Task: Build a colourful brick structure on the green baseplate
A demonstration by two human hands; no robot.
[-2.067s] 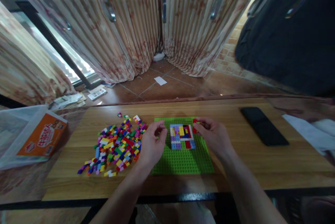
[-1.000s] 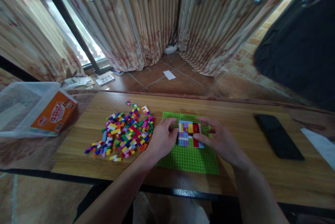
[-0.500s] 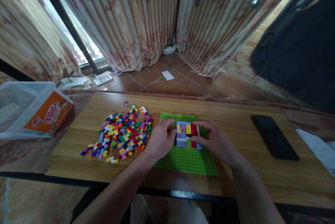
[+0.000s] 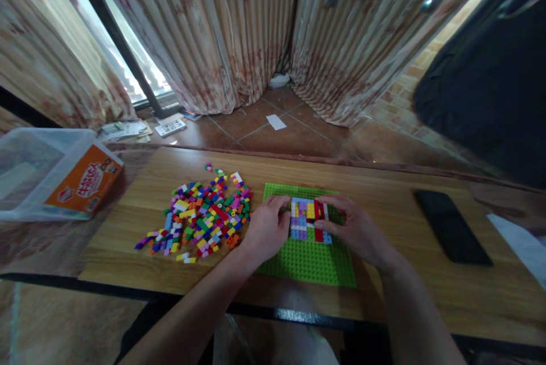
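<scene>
A green baseplate [image 4: 307, 267] lies on the table, bearing a flat block of bricks [image 4: 302, 220] in light blue, purple, yellow, white and red. My left hand [image 4: 269, 225] rests over the plate at the block's left edge, its fingers curled and thumb drawn in; anything between them is hidden. At the block's right side, my right hand [image 4: 352, 225] has its thumb and fingertips around a red brick [image 4: 317, 211] set among the others. To the left of the plate spreads a pile of loose bricks [image 4: 205, 220] in many colours.
A clear plastic bin [image 4: 34, 154] with an orange label stands at the far left. Toward the right of the table [image 4: 384, 200] lies a black phone [image 4: 452, 227], with white paper [image 4: 518, 243] beyond it. Curtains [image 4: 239, 41] hang behind the table.
The view has shifted slightly, so everything sits a little further right. Both hands keep nearly the same place at the brick block.
</scene>
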